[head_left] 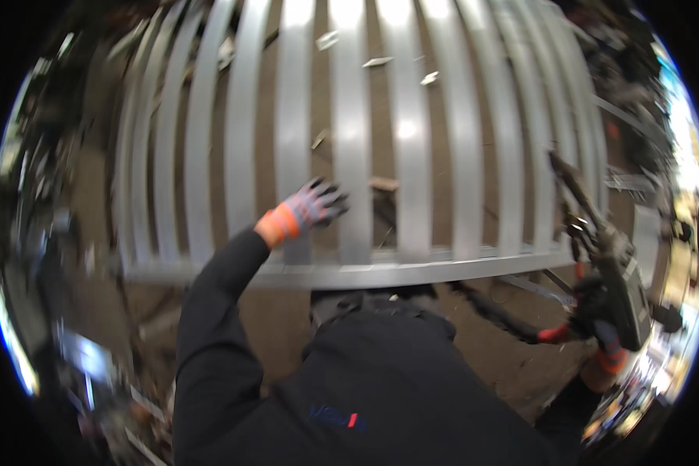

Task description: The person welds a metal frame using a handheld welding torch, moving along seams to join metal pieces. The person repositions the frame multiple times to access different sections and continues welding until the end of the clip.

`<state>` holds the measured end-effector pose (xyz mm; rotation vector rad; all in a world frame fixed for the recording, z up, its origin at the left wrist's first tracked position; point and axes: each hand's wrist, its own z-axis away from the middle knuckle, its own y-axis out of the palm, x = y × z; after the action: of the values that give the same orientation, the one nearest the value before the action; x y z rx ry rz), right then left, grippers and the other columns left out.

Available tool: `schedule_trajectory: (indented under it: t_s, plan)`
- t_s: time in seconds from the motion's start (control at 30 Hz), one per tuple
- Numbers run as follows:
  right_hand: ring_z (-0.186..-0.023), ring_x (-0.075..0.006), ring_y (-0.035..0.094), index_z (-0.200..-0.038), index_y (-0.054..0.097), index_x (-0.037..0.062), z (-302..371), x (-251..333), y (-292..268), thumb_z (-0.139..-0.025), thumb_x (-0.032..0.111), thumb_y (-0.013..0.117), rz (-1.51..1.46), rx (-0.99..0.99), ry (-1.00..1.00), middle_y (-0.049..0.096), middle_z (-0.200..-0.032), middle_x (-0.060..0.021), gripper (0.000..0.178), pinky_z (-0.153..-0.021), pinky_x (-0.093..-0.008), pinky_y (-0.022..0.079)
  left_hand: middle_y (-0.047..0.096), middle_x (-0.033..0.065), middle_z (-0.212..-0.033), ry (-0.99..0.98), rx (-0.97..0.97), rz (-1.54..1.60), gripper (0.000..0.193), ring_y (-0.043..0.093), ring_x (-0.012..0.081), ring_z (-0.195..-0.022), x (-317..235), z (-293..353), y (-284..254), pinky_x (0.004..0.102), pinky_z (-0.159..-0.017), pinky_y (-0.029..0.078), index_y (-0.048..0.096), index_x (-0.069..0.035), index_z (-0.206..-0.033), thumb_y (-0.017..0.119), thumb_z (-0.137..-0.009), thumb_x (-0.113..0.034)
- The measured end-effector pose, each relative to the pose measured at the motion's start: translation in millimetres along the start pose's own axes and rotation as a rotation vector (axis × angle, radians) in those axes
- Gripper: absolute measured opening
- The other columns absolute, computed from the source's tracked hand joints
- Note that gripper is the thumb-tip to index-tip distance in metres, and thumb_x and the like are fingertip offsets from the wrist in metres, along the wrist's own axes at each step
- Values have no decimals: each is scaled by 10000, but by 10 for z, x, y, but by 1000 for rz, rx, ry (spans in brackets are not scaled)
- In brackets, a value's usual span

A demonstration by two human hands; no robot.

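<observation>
In front of me lies a silvery metal frame of parallel slats (412, 155), joined along the near side by a rail (349, 276). My left hand (316, 203), in a grey and orange glove with dark fingertips, is over the slats left of the middle. Its fingers are spread and hold nothing; whether they touch the metal I cannot tell. At the right, my gloved right hand (600, 326) is wrapped round what looks like a welding gun (627, 291). The gun's long dark front end points up and left over the frame's right side. Parts of the right fingers are hidden.
From near the gun a thick black cable (501, 314) with a red section runs left below the rail. Small pale scraps (377, 62) and a short brownish piece (384, 184) lie among the slats. Blurred clutter fills both sides.
</observation>
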<state>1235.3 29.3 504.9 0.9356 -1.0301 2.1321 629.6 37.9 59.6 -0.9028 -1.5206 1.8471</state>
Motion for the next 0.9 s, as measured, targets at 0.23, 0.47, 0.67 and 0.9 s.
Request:
schedule_trajectory:
  t_s: [0.23, 0.47, 0.67, 0.9]
  plan:
    - [-777, -106, 728, -1434, 770, -26, -1327, -194, 202, -901, 78, 911, 509, 128, -46, 844, -1086, -61, 561, -668, -292, 566, 461, -1, -1917, 55, 36, 90, 934, 379, 339, -1796, 216, -558, -22, 668, -1459, 303, 556, -329, -1787, 883, -959, -611]
    - [-847, -283, 836, -1574, 732, 30, -2240, -322, 1051, -828, 187, 907, 555, 541, -183, 862, -1050, -139, 783, -843, -374, 640, 520, -21, -1886, 245, -57, 198, 1062, 336, 273, -1824, 110, -828, -153, 724, -1515, 126, 597, -280, -1774, 890, -859, -732]
    - [-820, -381, 815, -1571, 739, 57, -2400, -542, 1334, -772, 138, 859, 478, 687, -40, 837, -1023, -158, 813, -819, -407, 642, 499, -59, -1902, 285, 2, 166, 937, 292, 273, -1841, 64, -864, -89, 779, -1498, 54, 637, -319, -1736, 824, -930, -759]
    - [-841, -434, 782, -1549, 773, 81, -2544, -687, 1584, -736, 139, 923, 482, 732, -30, 844, -1075, -179, 828, -812, -446, 623, 518, -71, -1883, 286, -91, 137, 920, 336, 291, -1828, 29, -871, 1, 897, -1420, 154, 661, -328, -1689, 821, -899, -770]
